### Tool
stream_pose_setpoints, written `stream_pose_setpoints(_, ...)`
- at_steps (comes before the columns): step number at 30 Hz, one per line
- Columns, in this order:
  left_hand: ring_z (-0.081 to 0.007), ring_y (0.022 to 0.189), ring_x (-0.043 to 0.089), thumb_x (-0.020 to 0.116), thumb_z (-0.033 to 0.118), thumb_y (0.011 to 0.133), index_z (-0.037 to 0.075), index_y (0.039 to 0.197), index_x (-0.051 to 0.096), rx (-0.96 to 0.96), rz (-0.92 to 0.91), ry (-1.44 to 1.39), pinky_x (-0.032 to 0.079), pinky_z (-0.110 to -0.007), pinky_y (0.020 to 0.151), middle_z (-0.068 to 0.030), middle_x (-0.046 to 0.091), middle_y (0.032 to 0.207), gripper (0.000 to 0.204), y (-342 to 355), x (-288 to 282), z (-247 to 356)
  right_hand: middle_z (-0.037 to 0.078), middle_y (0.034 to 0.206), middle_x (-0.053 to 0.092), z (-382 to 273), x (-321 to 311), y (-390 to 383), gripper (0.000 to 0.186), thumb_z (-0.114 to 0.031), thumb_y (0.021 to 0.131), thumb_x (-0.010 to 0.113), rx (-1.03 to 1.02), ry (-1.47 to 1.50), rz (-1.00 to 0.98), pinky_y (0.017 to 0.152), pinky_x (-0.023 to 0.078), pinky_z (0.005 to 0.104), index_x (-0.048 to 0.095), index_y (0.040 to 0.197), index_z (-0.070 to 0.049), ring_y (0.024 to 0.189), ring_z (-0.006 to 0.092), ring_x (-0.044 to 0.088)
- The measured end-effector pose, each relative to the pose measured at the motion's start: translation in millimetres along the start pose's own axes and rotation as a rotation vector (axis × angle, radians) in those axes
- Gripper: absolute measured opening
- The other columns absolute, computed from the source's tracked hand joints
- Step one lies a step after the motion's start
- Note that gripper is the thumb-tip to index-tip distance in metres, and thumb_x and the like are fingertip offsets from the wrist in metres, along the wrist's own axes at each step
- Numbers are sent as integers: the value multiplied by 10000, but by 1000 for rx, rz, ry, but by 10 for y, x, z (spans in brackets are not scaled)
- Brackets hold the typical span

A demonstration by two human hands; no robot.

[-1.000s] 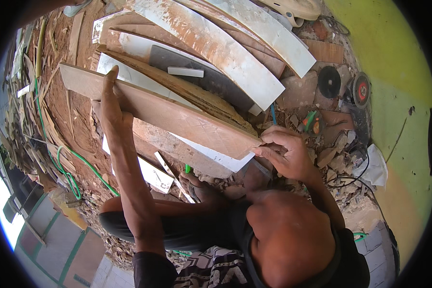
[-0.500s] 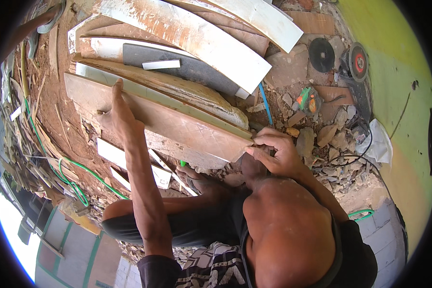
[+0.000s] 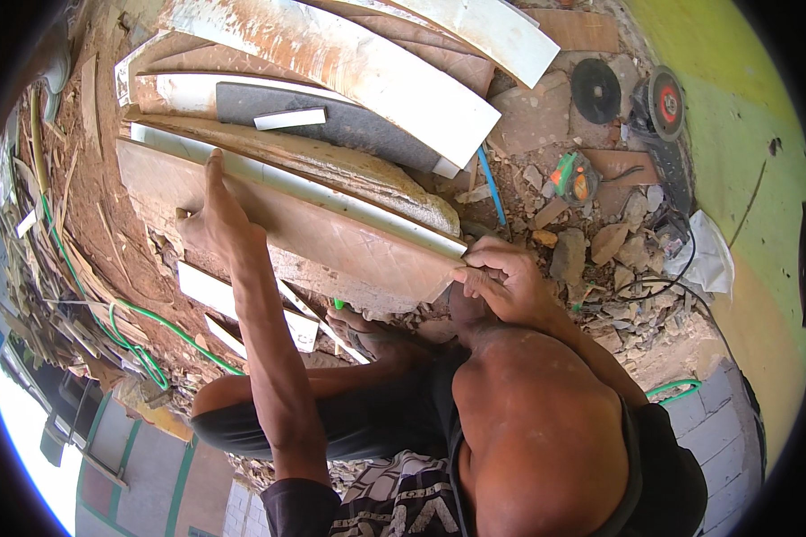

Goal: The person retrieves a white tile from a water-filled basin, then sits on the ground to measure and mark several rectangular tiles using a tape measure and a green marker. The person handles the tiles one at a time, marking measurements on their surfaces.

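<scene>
A long tile strip stands tilted on its edge before me, its tan back toward me. Along its upper side shows a narrow white glazed band; I cannot tell whether this belongs to the same strip or a second one. My left hand presses on the tan face near the left part, one finger reaching over the top edge, the thumb spread to the side. At the right end, my right hand pinches the strip's corner between thumb and fingers. Directly behind lies a rough-edged brown slab.
Larger white tile strips and a dark grey strip lie beyond. Right of them are a black disc, an angle grinder, a green-and-orange tape measure and rubble. A green hose runs at left.
The strip and both hands sit slightly further left in the picture, as does the whole scene. More of the white band shows near the right end. The person's foot at the upper left has shifted.
</scene>
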State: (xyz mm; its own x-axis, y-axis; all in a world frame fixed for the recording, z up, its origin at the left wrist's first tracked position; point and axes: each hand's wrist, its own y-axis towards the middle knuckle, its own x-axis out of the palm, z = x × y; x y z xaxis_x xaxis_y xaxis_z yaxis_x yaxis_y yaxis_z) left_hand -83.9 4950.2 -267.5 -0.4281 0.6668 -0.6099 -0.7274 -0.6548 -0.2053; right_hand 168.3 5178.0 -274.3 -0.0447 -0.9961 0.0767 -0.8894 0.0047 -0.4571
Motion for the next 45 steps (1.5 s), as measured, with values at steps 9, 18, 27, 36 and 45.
stream_pose_setpoints(9,-290,1017,590,900,304,712,-185,1210,459,-25,45,-21,520,-402,902,-217,561,1123,825,-90,93,39,103,892,600,47,68,-6,109,-5,942,667,75,111,71,569,518,255,666,946,104,678,126,640)
stream_pose_setpoints(18,-317,1082,536,874,331,742,-167,1134,462,-14,46,53,515,-440,928,-249,502,1156,756,7,101,-49,88,830,578,123,22,6,114,-13,935,662,99,101,55,559,480,257,654,873,83,651,120,615)
stream_pose_setpoints(27,-501,1404,217,869,444,710,-205,1460,223,20,71,84,234,-637,1155,-371,190,1425,1183,114,125,-273,87,840,569,1,53,5,73,26,895,665,138,154,105,561,482,250,672,855,86,636,130,616)
stream_pose_setpoints(36,-504,1405,205,848,519,718,-204,1467,223,45,128,176,212,-646,1156,-371,182,1426,1214,70,82,-201,107,752,594,44,17,64,80,-2,872,683,66,-7,66,556,489,272,692,825,62,614,149,605)
stream_pose_setpoints(45,-408,1338,346,845,446,752,-226,1449,235,103,95,173,383,-491,1087,-312,224,1401,1144,125,77,-283,107,808,590,-35,33,65,70,32,878,673,116,57,80,558,504,269,676,837,89,625,145,622)
